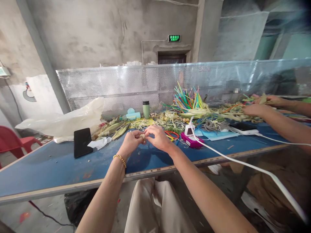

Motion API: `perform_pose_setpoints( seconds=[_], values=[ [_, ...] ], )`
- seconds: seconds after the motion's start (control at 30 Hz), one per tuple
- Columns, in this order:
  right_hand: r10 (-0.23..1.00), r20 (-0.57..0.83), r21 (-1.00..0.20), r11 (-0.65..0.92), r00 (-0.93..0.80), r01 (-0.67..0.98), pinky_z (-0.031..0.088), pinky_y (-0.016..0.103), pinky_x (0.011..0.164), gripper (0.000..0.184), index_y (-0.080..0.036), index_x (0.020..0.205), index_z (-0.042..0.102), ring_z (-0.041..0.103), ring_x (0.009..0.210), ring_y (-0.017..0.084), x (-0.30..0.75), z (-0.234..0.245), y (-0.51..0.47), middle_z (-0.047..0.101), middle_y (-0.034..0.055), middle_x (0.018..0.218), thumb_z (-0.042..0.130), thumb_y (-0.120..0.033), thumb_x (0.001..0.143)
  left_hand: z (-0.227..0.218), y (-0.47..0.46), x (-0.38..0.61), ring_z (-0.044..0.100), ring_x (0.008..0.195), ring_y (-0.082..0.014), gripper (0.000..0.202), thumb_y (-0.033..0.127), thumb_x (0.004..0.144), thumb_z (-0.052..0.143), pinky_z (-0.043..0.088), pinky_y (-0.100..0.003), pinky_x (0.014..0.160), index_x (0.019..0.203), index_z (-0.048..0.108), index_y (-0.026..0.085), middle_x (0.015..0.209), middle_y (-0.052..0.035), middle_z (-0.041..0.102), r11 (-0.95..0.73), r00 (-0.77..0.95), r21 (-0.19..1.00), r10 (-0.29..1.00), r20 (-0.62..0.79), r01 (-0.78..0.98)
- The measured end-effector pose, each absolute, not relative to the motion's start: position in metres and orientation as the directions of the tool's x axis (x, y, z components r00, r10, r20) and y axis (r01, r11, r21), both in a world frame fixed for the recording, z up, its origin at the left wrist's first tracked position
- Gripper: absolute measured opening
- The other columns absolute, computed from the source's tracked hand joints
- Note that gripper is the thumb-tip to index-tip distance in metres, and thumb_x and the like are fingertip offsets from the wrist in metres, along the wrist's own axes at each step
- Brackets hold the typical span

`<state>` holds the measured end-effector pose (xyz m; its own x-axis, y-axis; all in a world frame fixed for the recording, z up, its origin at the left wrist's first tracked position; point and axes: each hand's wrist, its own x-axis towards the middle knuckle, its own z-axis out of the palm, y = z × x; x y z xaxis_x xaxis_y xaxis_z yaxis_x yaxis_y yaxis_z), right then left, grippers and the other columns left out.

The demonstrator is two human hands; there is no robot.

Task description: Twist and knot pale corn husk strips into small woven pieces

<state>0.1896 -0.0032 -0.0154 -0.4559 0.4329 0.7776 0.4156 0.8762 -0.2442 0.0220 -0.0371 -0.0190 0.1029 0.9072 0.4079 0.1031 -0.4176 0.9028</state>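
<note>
My left hand [131, 141] and my right hand [159, 137] meet above the blue table [48, 171], fingertips pinched together on a small pale piece of leaf or husk [143, 137]. The left wrist wears a gold bead bracelet [120, 159]. Both hands are closed round the piece, most of which is hidden by my fingers. Behind them lie pale green and yellow leaf strips [114, 127] and shredded husk [167, 119].
A black phone [82, 141], crumpled tissue [99, 142], white plastic bag [65, 121], green flask [146, 109], coloured sticks [187, 98], pink device [190, 139] with white cable [243, 163]. A co-worker's hands [257, 105] work at the right. Perforated metal screen [170, 81] behind; red chair [14, 142] left.
</note>
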Motion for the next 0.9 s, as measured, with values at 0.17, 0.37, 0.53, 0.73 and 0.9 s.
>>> perform_pose_setpoints(
  seconds=[0.17,0.37,0.53,0.73,0.9],
  values=[
    [0.532,0.746,-0.399,0.839,-0.401,0.371,0.046,0.027,0.075,0.012,-0.018,0.071,0.066,0.062,0.078,0.015,0.189,-0.0147,-0.008,0.067,0.0034,0.082,0.066,-0.007,0.078,-0.0152,-0.0422,0.0217,0.064,0.059,-0.016,0.018,0.028,0.068,0.076,0.05,-0.027,0.062,0.075,0.067,0.014,0.063,-0.0044,0.069,-0.417,0.126,0.899,0.907,0.401,0.137],
    [0.628,0.691,-0.543,0.778,-0.357,0.316,0.047,0.024,0.067,0.009,-0.017,0.075,0.062,0.061,0.069,0.013,0.1855,-0.014,-0.0111,0.066,0.0007,0.075,0.064,-0.008,0.073,-0.0152,-0.0431,0.021,0.064,0.058,-0.0181,0.03,0.026,0.062,0.083,0.049,-0.028,0.058,0.086,0.068,0.017,0.054,0.0009,0.063,-0.425,0.083,0.896,0.905,0.417,0.127],
    [0.698,0.64,-0.646,0.715,-0.322,0.266,0.045,0.023,0.059,0.019,-0.017,0.091,0.064,0.061,0.063,0.013,0.1863,-0.0147,-0.0104,0.067,-0.0004,0.073,0.066,-0.016,0.073,-0.0149,-0.0439,0.0202,0.063,0.058,-0.0175,0.035,0.024,0.064,0.082,0.05,-0.029,0.061,0.096,0.067,0.017,0.056,0.0025,0.061,-0.437,0.129,0.895,0.896,0.425,0.086],
    [0.766,0.554,-0.724,0.637,-0.327,0.265,0.04,0.021,0.052,0.003,-0.016,0.072,0.065,0.06,0.056,0.013,0.1873,-0.0164,-0.01,0.067,0.0001,0.06,0.066,-0.018,0.07,-0.0174,-0.041,0.0166,0.063,0.059,-0.016,0.033,0.026,0.072,0.075,0.049,-0.029,0.063,0.103,0.064,0.017,0.056,0.006,0.055,-0.499,0.199,0.854,0.86,0.469,0.148],
    [0.823,0.48,-0.813,0.548,-0.303,0.198,0.041,0.022,0.051,0.003,-0.015,0.067,0.065,0.06,0.056,0.013,0.1875,-0.0123,-0.013,0.067,0.0006,0.058,0.067,-0.017,0.067,-0.0153,-0.0429,0.0182,0.066,0.062,-0.0183,0.04,0.033,0.076,0.073,0.05,-0.031,0.066,0.11,0.062,0.015,0.057,0.0039,0.059,-0.5,0.19,0.853,0.861,0.471,0.152]
  ],
)
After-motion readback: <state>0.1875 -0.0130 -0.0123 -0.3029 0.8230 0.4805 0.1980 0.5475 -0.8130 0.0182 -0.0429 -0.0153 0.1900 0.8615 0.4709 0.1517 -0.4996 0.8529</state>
